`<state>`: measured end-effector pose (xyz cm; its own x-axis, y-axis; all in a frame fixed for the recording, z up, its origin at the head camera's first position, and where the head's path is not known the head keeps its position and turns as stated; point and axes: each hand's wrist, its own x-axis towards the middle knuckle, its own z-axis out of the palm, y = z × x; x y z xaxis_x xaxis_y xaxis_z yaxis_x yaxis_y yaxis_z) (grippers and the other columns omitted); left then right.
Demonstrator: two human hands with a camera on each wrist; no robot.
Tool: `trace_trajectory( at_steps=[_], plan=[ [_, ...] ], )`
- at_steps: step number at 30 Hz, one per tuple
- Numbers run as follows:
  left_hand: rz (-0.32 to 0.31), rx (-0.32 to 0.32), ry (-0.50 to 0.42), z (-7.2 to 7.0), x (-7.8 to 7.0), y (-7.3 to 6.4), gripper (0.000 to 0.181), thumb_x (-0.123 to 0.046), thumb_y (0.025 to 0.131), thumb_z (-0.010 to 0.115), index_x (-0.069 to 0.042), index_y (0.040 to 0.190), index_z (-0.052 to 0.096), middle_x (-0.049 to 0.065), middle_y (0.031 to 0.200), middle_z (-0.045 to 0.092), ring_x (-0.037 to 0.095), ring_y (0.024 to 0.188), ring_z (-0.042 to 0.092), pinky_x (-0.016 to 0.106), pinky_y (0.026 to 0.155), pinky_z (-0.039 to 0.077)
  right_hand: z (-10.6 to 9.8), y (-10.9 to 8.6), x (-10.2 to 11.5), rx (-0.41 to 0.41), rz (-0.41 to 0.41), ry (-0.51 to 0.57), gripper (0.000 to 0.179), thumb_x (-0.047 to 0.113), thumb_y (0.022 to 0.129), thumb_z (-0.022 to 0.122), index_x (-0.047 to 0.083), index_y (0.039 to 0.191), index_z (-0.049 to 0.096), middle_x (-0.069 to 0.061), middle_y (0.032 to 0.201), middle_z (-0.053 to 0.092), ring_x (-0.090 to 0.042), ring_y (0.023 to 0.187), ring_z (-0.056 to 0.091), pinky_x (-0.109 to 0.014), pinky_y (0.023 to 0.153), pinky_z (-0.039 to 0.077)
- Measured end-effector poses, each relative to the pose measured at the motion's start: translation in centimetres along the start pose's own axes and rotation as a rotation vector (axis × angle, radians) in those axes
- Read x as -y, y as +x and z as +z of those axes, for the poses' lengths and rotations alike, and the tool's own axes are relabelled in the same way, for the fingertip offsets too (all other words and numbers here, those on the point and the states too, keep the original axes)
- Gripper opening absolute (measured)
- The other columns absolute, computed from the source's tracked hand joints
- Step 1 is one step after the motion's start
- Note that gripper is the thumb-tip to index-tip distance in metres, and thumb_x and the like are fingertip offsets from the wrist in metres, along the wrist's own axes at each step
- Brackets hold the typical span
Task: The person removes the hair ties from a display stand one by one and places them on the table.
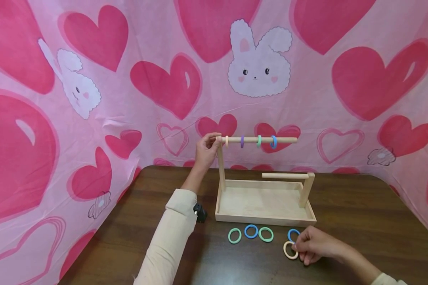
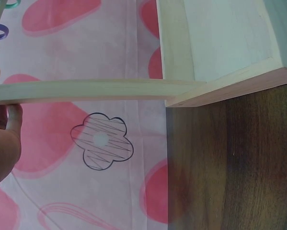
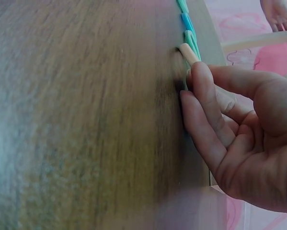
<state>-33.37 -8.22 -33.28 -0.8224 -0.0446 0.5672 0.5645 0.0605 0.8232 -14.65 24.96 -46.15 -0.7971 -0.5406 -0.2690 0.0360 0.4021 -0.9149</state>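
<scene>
A wooden stand (image 1: 265,219) has a tray base, a tall post with a high rod at the left and a short post with a low rod at the right. At the top of the tall post (image 2: 86,90), my left hand (image 1: 206,152) grips the wood. Cream, purple, green and blue rings hang from the high rod (image 1: 285,140). Before the tray, my right hand (image 1: 317,246) pinches a cream ring (image 1: 288,256) at its right side, low over the table. A blue ring (image 1: 292,231) lies just behind it, partly covered by the fingers. A speck of purple shows by the fingertips.
On the brown table (image 1: 128,237), a green ring (image 1: 230,236), a blue ring (image 1: 251,237) and another green ring (image 1: 266,240) lie before the tray. The low rod (image 1: 281,175) bears no ring. A pink heart-and-rabbit cloth (image 1: 207,99) hangs behind.
</scene>
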Motion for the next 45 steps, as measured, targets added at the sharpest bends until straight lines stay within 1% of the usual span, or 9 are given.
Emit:
trace_trajectory(
  at_steps=[5,14,21,27,33,37,39,42,45],
  plan=[
    [0.003,-0.004,-0.002,0.0,-0.1,-0.1,0.022,-0.003,0.097,0.066,0.01,0.114,0.067,0.036,0.104,0.07,0.0,0.068,0.06,0.016,0.05,0.042,0.1,0.0,0.2,0.006,0.001,-0.006,0.034,0.013,0.097,0.062,-0.02,0.085,0.064,0.006,0.062,0.064,0.004,0.051,0.061,-0.014,0.049,0.048],
    [0.01,-0.01,-0.007,0.1,0.0,0.0,0.021,-0.004,0.097,0.066,0.009,0.113,0.068,0.036,0.103,0.07,-0.001,0.069,0.061,0.016,0.056,0.045,0.2,0.0,0.6,-0.001,0.011,-0.025,0.034,0.012,0.098,0.062,-0.019,0.084,0.065,0.006,0.062,0.064,0.004,0.05,0.061,-0.015,0.049,0.048],
    [0.008,-0.016,-0.011,0.2,0.1,0.0,0.02,-0.002,0.097,0.065,0.011,0.112,0.067,0.036,0.103,0.07,-0.003,0.072,0.062,0.015,0.067,0.051,0.1,-0.1,0.5,-0.005,0.008,-0.021,0.035,0.013,0.1,0.06,-0.02,0.087,0.064,0.006,0.062,0.063,0.003,0.05,0.061,-0.015,0.049,0.048],
    [0.027,-0.014,-0.028,0.2,0.1,-0.1,0.022,0.0,0.096,0.065,0.014,0.113,0.065,0.038,0.102,0.068,-0.003,0.072,0.061,0.015,0.068,0.05,0.0,-0.2,0.6,-0.016,0.017,-0.02,0.035,0.012,0.1,0.058,-0.019,0.087,0.064,0.004,0.063,0.063,0.003,0.051,0.061,-0.015,0.049,0.047],
    [0.027,-0.014,-0.015,0.2,0.1,0.0,0.02,-0.002,0.096,0.066,0.011,0.112,0.066,0.037,0.103,0.069,-0.004,0.072,0.061,0.015,0.068,0.05,-0.2,-0.3,0.8,-0.028,0.033,-0.032,0.034,0.012,0.1,0.056,-0.019,0.087,0.064,0.003,0.064,0.063,0.002,0.051,0.061,-0.016,0.049,0.048],
    [0.03,-0.015,-0.008,0.2,0.1,0.0,0.019,-0.001,0.096,0.066,0.011,0.111,0.067,0.037,0.103,0.069,-0.004,0.073,0.062,0.014,0.069,0.05,-0.5,-0.4,0.8,-0.032,0.046,-0.045,0.032,0.012,0.101,0.056,-0.017,0.089,0.066,0.002,0.065,0.064,0.001,0.051,0.061,-0.015,0.049,0.048],
    [0.029,-0.015,-0.008,0.2,0.0,0.0,0.019,-0.001,0.096,0.065,0.011,0.111,0.066,0.037,0.103,0.069,-0.005,0.073,0.062,0.014,0.069,0.05,-0.6,-0.4,0.9,-0.035,0.042,-0.05,0.03,0.012,0.101,0.056,-0.015,0.091,0.067,0.001,0.066,0.063,0.0,0.052,0.061,-0.016,0.049,0.048],
    [0.021,-0.017,-0.008,0.2,0.0,0.0,0.019,-0.001,0.096,0.066,0.011,0.111,0.066,0.037,0.103,0.069,-0.005,0.072,0.062,0.014,0.067,0.049,-0.8,-0.3,0.9,-0.04,0.01,-0.052,0.028,0.011,0.1,0.057,-0.014,0.095,0.067,0.0,0.068,0.063,-0.002,0.054,0.061,-0.017,0.05,0.048],
    [0.016,-0.017,-0.012,0.2,0.0,0.0,0.019,-0.001,0.096,0.065,0.011,0.112,0.067,0.037,0.104,0.069,-0.004,0.072,0.062,0.015,0.065,0.048,-1.0,-0.2,1.1,-0.031,-0.035,-0.022,0.028,0.01,0.1,0.055,-0.018,0.1,0.064,-0.002,0.073,0.063,-0.004,0.058,0.061,-0.018,0.053,0.051]
  ],
)
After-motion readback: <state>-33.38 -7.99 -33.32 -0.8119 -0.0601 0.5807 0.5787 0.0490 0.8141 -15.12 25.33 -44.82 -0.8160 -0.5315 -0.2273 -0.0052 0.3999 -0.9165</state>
